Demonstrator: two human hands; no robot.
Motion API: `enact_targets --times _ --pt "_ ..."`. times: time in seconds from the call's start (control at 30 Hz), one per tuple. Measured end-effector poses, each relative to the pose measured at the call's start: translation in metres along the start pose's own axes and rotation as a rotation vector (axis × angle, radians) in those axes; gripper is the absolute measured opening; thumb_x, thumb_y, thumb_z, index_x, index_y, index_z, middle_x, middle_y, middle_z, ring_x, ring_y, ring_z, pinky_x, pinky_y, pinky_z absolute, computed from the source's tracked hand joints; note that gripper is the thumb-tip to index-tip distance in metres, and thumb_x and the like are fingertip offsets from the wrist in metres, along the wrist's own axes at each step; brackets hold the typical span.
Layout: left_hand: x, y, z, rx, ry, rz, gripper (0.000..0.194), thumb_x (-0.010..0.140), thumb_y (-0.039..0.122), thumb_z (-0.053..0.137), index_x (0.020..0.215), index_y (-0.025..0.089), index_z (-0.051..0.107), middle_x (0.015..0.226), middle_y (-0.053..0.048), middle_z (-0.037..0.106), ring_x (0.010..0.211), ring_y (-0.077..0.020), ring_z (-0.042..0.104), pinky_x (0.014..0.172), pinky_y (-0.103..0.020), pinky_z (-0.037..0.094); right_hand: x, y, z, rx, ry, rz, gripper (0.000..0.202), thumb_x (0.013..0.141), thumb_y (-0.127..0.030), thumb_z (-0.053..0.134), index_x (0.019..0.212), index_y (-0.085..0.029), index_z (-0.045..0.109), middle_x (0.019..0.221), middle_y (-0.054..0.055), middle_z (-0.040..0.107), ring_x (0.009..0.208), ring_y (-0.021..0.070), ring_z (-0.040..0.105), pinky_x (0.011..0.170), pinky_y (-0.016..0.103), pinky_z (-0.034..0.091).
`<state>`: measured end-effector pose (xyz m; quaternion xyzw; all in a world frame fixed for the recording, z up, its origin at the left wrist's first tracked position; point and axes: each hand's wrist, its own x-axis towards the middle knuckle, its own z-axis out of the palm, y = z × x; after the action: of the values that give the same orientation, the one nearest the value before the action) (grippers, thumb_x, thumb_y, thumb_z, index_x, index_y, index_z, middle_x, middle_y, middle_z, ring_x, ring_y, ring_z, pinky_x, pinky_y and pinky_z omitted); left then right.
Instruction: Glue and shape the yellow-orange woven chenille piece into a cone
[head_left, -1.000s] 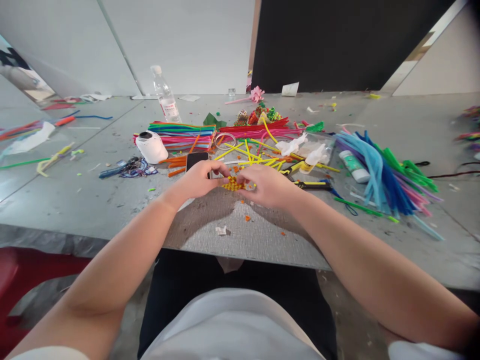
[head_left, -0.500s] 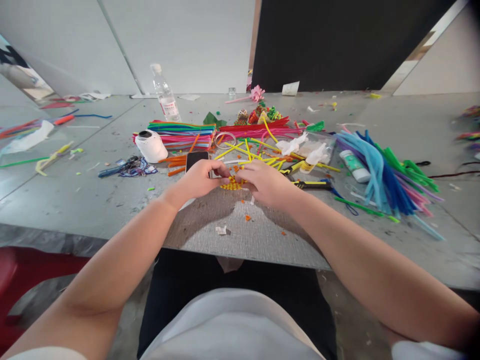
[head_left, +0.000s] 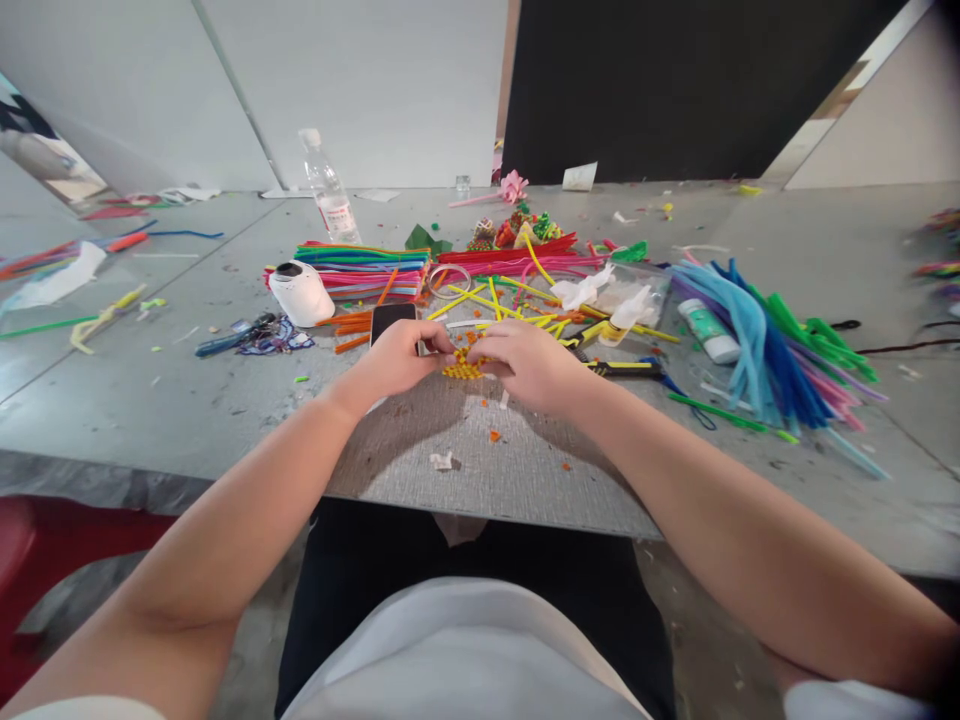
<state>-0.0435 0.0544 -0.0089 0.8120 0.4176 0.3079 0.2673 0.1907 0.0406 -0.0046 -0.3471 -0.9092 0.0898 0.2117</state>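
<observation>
Fingers of both my hands are bent inward and grasping one small knobbly piece (head_left: 462, 370), yellow with bits of orange, just above the near part of a grey table (head_left: 420, 455). My left hand (head_left: 397, 362) pinches its left side between thumb and fingertips; my right hand (head_left: 529, 368) holds its right side, the fingertips curled over it and partly hiding it. How tightly each one grips, I cannot tell.

A dark phone (head_left: 393, 318) lies just beyond my left hand, partly covered by it. To its left are orange stems (head_left: 352, 328) and a white roll (head_left: 302, 295) with a dark centre. Loose yellow stems (head_left: 495, 300) criss-cross beyond my fingers, and a black-and-yellow tool (head_left: 624, 369) lies to the right of my right hand. Farther right, a green-and-white tube (head_left: 709, 332) rests against a fan of blue stems (head_left: 754, 350). Behind the roll, a clear bottle (head_left: 330, 200) stands near a bright striped bundle of stems (head_left: 367, 268). Nearer me, an orange scrap (head_left: 495, 436) and a white scrap (head_left: 444, 461) lie on the table.
</observation>
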Motion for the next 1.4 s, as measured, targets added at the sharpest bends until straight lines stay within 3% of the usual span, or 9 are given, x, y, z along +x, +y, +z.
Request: enact_targets --times 0.17,0.4,0.63,0.83,1.03,1.27,1.4 --pt "0.001 -0.004 -0.001 0.034 0.012 -0.024 0.009 0.085 0.024 0.071 0.082 0.017 0.068 0.079 -0.001 0.068 0.074 -0.0147 0.060 0.070 -0.029 0.046 -0.005 0.009 0.005 0.082 0.097 0.066 0.022 0.094 -0.016 0.060 0.113 -0.016 0.070 0.108 0.011 0.075 0.095 0.0232 0.067 0.086 0.034 0.047" --pt "0.001 -0.003 -0.001 0.052 0.009 -0.015 0.006 0.086 0.022 0.070 0.087 0.017 0.072 0.084 -0.002 0.071 0.077 -0.0157 0.062 0.076 -0.030 0.048 -0.004 0.006 0.002 0.093 0.023 0.019 0.022 0.092 -0.009 0.056 0.106 -0.017 0.071 0.106 0.011 0.073 0.102 0.0247 0.065 0.091 0.035 0.047" --pt "0.000 0.001 0.004 0.036 0.024 0.018 0.003 0.082 0.019 0.072 0.080 0.017 0.073 0.079 -0.002 0.073 0.076 -0.0150 0.064 0.074 -0.028 0.050 -0.007 -0.001 -0.002 0.054 0.036 0.044 0.040 0.078 0.004 0.049 0.102 -0.016 0.075 0.095 0.009 0.066 0.088 0.0213 0.060 0.077 0.031 0.043" --pt "-0.001 0.004 0.005 0.020 0.033 0.027 0.006 0.079 0.012 0.070 0.079 0.017 0.075 0.079 -0.002 0.076 0.075 -0.0150 0.066 0.074 -0.027 0.051 -0.005 -0.003 -0.004 0.068 -0.002 0.036 0.035 0.075 0.002 0.051 0.089 -0.016 0.077 0.080 0.005 0.059 0.075 0.0176 0.054 0.067 0.029 0.038" --pt "0.000 0.003 0.006 0.008 0.040 0.024 0.009 0.077 0.010 0.070 0.079 0.016 0.076 0.078 -0.002 0.077 0.074 -0.0150 0.068 0.074 -0.027 0.053 -0.002 -0.002 -0.002 0.107 0.001 0.059 0.031 0.075 0.002 0.055 0.084 -0.017 0.078 0.082 0.006 0.068 0.078 0.0185 0.060 0.070 0.030 0.039" --pt "-0.001 0.002 0.006 -0.007 0.038 0.021 0.009 0.078 0.012 0.070 0.080 0.017 0.078 0.079 -0.002 0.078 0.075 -0.0157 0.070 0.075 -0.027 0.055 -0.003 -0.005 0.003 0.238 0.108 0.256 0.028 0.085 -0.006 0.063 0.108 -0.017 0.075 0.092 0.007 0.079 0.088 0.0214 0.072 0.079 0.032 0.050" --pt "-0.003 0.004 0.006 -0.013 0.028 0.015 0.008 0.079 0.015 0.073 0.081 0.019 0.079 0.081 -0.003 0.080 0.077 -0.0172 0.072 0.077 -0.029 0.057 -0.005 -0.004 0.005 0.331 0.125 0.351 0.013 0.083 -0.013 0.074 0.093 -0.019 0.078 0.088 0.005 0.081 0.082 0.0216 0.074 0.075 0.032 0.053"
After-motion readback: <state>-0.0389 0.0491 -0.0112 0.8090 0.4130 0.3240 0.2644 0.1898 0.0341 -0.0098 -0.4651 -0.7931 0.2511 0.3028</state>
